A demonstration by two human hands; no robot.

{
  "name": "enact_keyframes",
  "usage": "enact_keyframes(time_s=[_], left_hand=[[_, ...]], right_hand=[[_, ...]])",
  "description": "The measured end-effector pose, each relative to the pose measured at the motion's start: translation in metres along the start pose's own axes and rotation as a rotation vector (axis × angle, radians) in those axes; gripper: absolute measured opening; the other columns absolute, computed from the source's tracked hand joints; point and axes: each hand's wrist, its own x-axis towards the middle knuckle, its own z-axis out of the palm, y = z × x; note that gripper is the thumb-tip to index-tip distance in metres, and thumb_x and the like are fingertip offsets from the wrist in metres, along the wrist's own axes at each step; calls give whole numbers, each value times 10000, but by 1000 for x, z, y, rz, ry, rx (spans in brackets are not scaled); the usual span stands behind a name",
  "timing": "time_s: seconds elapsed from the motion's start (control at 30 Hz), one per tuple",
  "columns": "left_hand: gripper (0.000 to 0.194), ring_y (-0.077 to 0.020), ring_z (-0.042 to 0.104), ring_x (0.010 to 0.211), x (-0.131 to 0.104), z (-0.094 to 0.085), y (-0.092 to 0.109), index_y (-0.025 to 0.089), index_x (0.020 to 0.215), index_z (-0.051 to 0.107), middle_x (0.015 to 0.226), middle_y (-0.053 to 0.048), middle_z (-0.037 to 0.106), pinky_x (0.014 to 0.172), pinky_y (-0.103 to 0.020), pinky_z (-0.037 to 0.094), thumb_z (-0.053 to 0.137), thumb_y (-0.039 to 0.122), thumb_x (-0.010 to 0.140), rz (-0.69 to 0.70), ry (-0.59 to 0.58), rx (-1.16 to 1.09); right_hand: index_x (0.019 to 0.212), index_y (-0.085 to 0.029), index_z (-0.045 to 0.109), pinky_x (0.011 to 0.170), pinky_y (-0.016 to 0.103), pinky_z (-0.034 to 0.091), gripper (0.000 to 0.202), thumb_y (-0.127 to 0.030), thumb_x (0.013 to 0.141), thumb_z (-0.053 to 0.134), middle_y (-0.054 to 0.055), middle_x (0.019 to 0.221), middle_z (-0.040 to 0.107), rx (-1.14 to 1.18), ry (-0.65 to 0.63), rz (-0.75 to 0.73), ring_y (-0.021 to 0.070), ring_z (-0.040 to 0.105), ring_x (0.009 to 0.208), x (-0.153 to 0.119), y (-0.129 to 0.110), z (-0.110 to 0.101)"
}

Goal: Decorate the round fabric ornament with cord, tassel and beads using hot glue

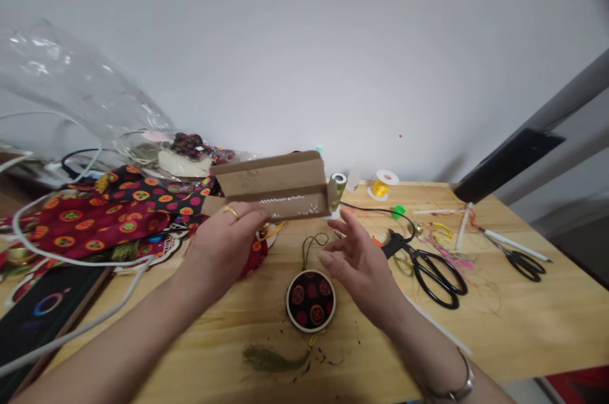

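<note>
My left hand (223, 245), with a ring on one finger, grips the near left edge of an open cardboard box (276, 182). The box is tilted toward me and small white pieces lie along its inside. My right hand (356, 261) is just right of the box's lower corner, fingers apart and holding nothing. Below and between the hands, a round patterned disc (311, 301) with a pale rim lies on the table. A dark green cord loop (311, 248) comes from its top, and a green tassel (273, 358) lies below it.
Black scissors (435, 277) and loose threads lie at the right, with smaller scissors (523, 263) beyond. A yellow thread spool (382, 186) stands near the wall. Patterned fabric (99, 220), a white cable (61, 258) and a plastic bag (71, 74) fill the left side.
</note>
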Motion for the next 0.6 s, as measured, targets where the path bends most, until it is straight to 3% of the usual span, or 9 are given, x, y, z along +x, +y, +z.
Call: enact_keyframes(time_s=[0.1, 0.23, 0.37, 0.43, 0.5, 0.53, 0.6], left_hand=[[256, -235, 626, 801, -12, -1, 20, 161, 950, 655, 885, -94, 688, 673, -337, 515, 434, 66, 862, 85, -3, 8], [292, -244, 608, 832, -28, 0, 36, 149, 980, 661, 910, -98, 695, 727, -377, 517, 427, 25, 860, 167, 13, 27], [330, -264, 600, 984, -43, -1, 43, 157, 1080, 647, 1009, -107, 691, 875, -419, 503, 496, 2, 831, 182, 64, -27], [454, -291, 514, 1183, -49, -4, 45, 247, 1185, 606, 1185, -75, 637, 1042, -480, 394, 633, 47, 778, 13, 198, -65], [640, -315, 382, 1317, -53, -7, 47, 331, 1281, 529, 1362, -41, 510, 1131, -519, 263, 763, 176, 705, -334, 388, -161], [732, -305, 293, 1378, -54, -8, 47, 360, 1345, 455, 1445, -21, 421, 1152, -500, 236, 772, 215, 700, -545, 411, -323], [768, -322, 417, 1307, -53, -11, 47, 308, 1427, 337, 1436, -89, 429, 1019, -481, 442, 700, 400, 757, -691, 397, -501]], right_hand=[[1422, -235, 265, 496, 269, 515, 947, -478, 655, 764, 144, 1279, 496, 141, 29, 70, 185, 608, 803, -5, -9, 0], [1266, -179, 456, 495, 282, 527, 676, -473, 716, 717, 71, 962, 617, 236, 40, 151, 170, 589, 696, -11, -7, 3], [1081, -167, 577, 542, 299, 548, 457, -435, 737, 713, 57, 913, 638, 271, 59, 161, 169, 596, 702, -12, 7, 5], [1067, -172, 584, 548, 301, 549, 442, -429, 734, 720, 49, 904, 642, 299, 74, 159, 171, 604, 704, -12, 13, 4], [1044, -168, 591, 560, 309, 552, 436, -432, 727, 730, 40, 872, 640, 329, 83, 169, 169, 605, 694, -12, 16, 2], [1028, -164, 595, 562, 310, 551, 432, -438, 723, 734, 36, 854, 639, 341, 85, 176, 167, 605, 684, -12, 17, 2], [997, -161, 604, 554, 301, 539, 421, -454, 724, 733, 26, 808, 635, 354, 74, 194, 159, 604, 652, -12, 19, 1]])
